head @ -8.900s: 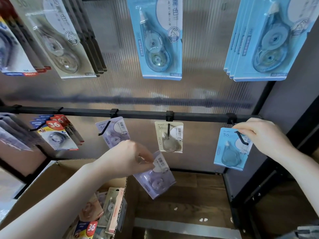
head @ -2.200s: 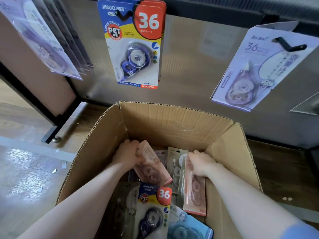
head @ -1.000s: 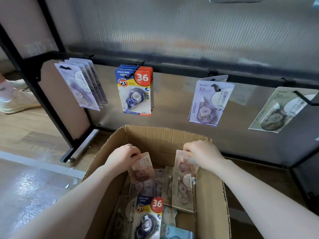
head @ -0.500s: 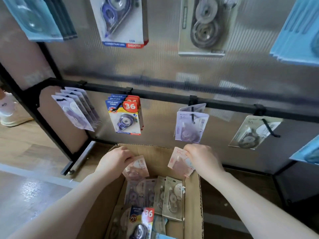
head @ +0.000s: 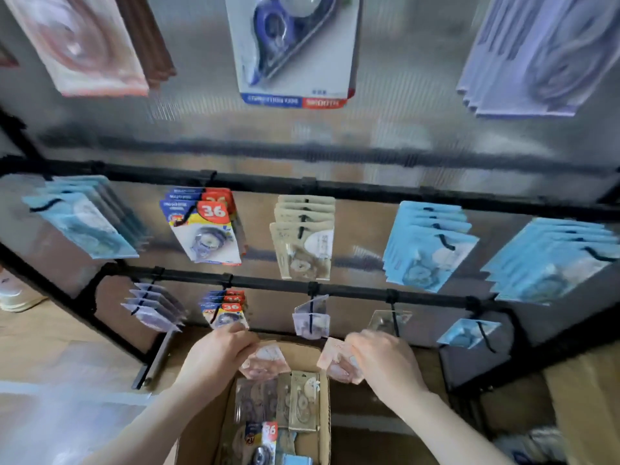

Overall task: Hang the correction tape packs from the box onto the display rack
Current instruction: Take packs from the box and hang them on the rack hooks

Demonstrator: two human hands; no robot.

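A pink card-backed correction tape pack (head: 266, 360) is pinched by its top edge in the left hand (head: 218, 354), just above the far rim of the open brown cardboard box (head: 323, 421). A second pink pack (head: 337, 362) is gripped in the curled fingers of the right hand (head: 382, 360), over the box's far right corner. Both packs are lifted clear of the box contents and are not yet on any hook.

Inside the box, more packs are seen lying flat: beige ones (head: 303, 401), a greyish-lilac one (head: 256, 399), a blue-and-red pack marked 36 (head: 265, 437) and a light blue one (head: 297, 460) at the near edge. A fair share of stock is therefore judged to be left.

On the black metal display rack (head: 352, 292), the lowest rail is only thinly filled toward its right end: single lilac (head: 310, 318), clear-beige (head: 389, 322) and light blue (head: 468, 333) packs hang there, while fuller stacks are carried at the left end. The middle rail (head: 369, 191) is well stocked with blue, red-and-blue and beige stacks. A stack of pink packs (head: 84, 45) hangs at the rack's top left corner, much blurred; it is judged the likely home for the two packs in hand, though its hook is out of view.

The task is judged partway done, with hanging of this pink pair and the remaining boxed packs outstanding.
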